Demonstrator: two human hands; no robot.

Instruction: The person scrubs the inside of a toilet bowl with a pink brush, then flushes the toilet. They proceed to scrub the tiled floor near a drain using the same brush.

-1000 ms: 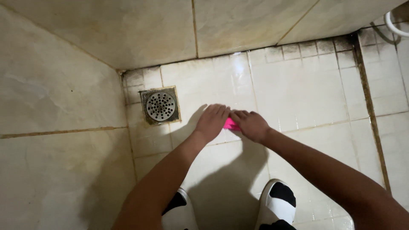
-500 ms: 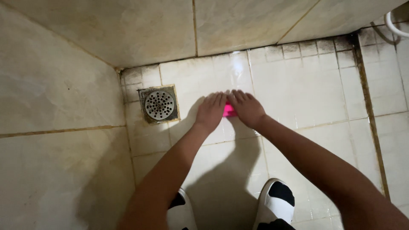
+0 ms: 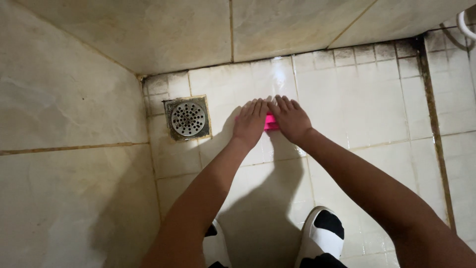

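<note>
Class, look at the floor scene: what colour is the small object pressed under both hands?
Bright pink object, seen in the head view, between the left hand and right hand.

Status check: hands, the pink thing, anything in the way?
Left hand and right hand both flat, fingers spread, pressing the pink scrubber onto the floor tile. Scrubber mostly hidden. Round drain left of hands, apart. Nothing blocking.

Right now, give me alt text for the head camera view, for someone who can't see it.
Two bare hands, left hand and right hand, press a pink object flat against a white tiled floor. A round metal drain sits to the left, near the tiled wall corner.
</note>
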